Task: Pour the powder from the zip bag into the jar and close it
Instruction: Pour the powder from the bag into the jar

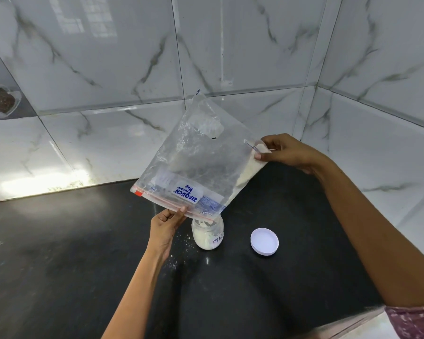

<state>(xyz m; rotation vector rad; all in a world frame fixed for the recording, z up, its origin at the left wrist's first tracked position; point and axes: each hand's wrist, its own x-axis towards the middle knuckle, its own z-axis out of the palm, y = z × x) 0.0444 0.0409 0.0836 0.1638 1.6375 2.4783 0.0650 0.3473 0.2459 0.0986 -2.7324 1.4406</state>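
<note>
The zip bag [196, 165] hangs upside down over the jar [208, 233], its zipper edge lowest and slanting down from left to right, so that the right end of the mouth sits right at the jar's open top; whether plastic touches glass cannot be told. Most of the remaining powder [249, 171] is gathered along the bag's right-hand edge, running in a band from the raised corner down towards the mouth, and that edge is the line the pour depends on: it points nearly straight at the jar below. The right hand [288, 151] pinches the upper right corner of the bag between thumb and fingers, holding it high. The left hand [165, 227], the nearer of the two to the jar, pinches the zipper strip just left of the jar's mouth, thumb on top. The jar stands upright on the black bench [59, 253], partly filled with white powder and bearing a handwritten label. Its white lid [264, 241] lies flat on the bench to the right, apart from the jar, so closing is not yet done. A light scatter of spilled powder [179, 250] lies left of the jar. Marble-patterned wall tiles [108, 57] rise behind.
</note>
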